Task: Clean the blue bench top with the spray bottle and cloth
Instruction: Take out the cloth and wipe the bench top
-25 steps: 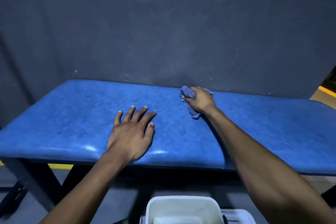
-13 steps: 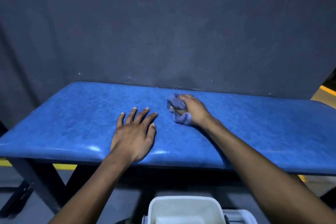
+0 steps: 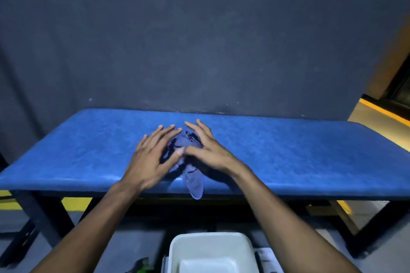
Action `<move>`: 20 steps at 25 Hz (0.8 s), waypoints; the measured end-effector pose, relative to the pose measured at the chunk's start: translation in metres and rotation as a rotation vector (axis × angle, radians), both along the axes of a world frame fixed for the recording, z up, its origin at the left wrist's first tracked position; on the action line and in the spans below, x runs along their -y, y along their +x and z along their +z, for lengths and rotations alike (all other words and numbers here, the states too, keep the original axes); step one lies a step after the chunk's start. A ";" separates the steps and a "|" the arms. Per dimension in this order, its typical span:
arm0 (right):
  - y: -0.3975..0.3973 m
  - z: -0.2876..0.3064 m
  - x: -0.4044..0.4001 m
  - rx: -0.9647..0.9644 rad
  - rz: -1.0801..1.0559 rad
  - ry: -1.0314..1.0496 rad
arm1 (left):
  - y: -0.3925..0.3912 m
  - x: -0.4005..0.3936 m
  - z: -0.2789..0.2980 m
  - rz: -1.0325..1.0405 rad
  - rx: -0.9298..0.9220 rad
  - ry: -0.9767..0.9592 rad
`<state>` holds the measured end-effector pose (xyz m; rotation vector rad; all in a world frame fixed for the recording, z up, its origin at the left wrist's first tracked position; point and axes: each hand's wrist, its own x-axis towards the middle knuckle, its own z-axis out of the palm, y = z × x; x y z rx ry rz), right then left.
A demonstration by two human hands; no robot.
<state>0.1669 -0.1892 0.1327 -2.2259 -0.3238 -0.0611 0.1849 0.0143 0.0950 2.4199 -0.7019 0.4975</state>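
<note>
Dark wall filled the background behind the blue surface, a padded bench top. Below its near edge stood a white tub, perhaps for supplies; no spray bottle showed. Left hand and right hand met over the middle, fingers straight and spread, flanking the cloth, probably to regather it for wiping. Whether either thumb pinched it was unclear. One cloth end drooped over the front edge.

A gym-like or workshop-type room, dimly lit; which of the two cannot be told.

A long blue padded vinyl bench top on black metal legs stands against a dark grey wall; yellow-painted floor marking runs beneath it.
</note>
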 end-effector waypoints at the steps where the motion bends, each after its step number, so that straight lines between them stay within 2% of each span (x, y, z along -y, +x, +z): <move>1: -0.003 0.006 0.021 0.013 -0.022 0.027 | -0.001 0.010 0.006 -0.045 -0.027 0.043; 2: -0.006 0.007 0.046 0.041 -0.086 -0.030 | -0.001 0.024 0.009 -0.067 -0.066 0.120; 4: -0.019 -0.005 0.099 0.091 -0.275 -0.337 | 0.002 0.051 0.005 -0.024 -0.106 0.224; 6: -0.032 -0.024 0.129 0.060 -0.376 -0.568 | 0.024 0.060 0.004 0.115 -0.112 0.196; 9: -0.035 -0.046 0.131 0.085 -0.385 -0.637 | 0.071 0.058 0.010 0.367 -0.156 0.236; 11: -0.032 -0.049 0.129 0.141 -0.430 -0.656 | 0.089 0.078 0.015 0.393 -0.143 0.252; 15: -0.030 -0.055 0.133 0.179 -0.451 -0.645 | 0.045 0.113 0.017 0.060 -0.071 0.243; 18: -0.029 -0.055 0.134 0.161 -0.440 -0.645 | -0.007 0.065 0.006 -0.168 0.026 0.244; 20: -0.028 -0.055 0.134 0.161 -0.437 -0.642 | 0.001 0.031 0.006 -0.200 0.000 0.221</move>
